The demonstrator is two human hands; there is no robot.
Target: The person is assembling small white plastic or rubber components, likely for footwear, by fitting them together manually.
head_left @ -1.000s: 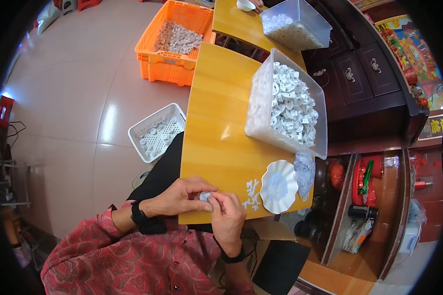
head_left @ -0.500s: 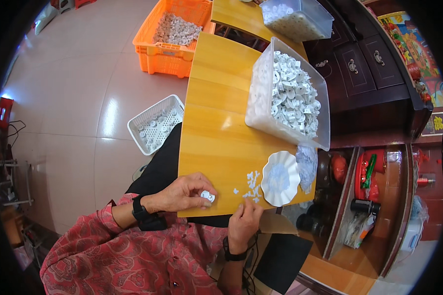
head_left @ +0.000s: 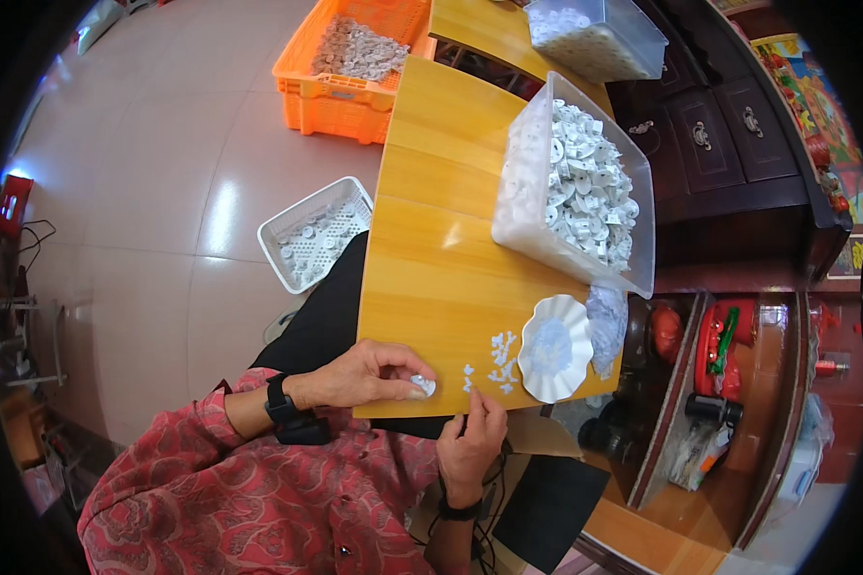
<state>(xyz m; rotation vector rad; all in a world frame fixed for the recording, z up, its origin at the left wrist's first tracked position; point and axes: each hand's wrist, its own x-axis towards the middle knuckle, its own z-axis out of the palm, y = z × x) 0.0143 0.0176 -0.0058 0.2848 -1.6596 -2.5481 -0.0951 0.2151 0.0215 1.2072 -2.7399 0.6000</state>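
Near the front edge of the yellow wooden table [head_left: 431, 220], my left hand [head_left: 369, 374] pinches a small round white plastic part [head_left: 422, 385] between thumb and fingers. To its right, my right hand [head_left: 475, 441] is at the table edge, index finger stretched toward a few tiny white plastic pieces [head_left: 468, 372]; the fingertip is beside or touching the nearest one. Its thumb is apart from the index finger, and I see nothing held. More tiny pieces [head_left: 502, 356] lie scattered beside a white scalloped dish [head_left: 577, 369], which contains a pile of similar pale pieces.
A translucent bin [head_left: 518, 206] heaped with white plastic parts stands on the table; a clear bag [head_left: 606, 331] lies by the dish. A white basket [head_left: 270, 240] and an orange crate [head_left: 331, 105] are on the floor at left. Dark drawers [head_left: 705, 144] stand at right.
My right hand has shifted slightly left, away from the scattered pieces, and more tiny pieces now lie between it and my left hand. My left hand still holds the round part, now turned differently.
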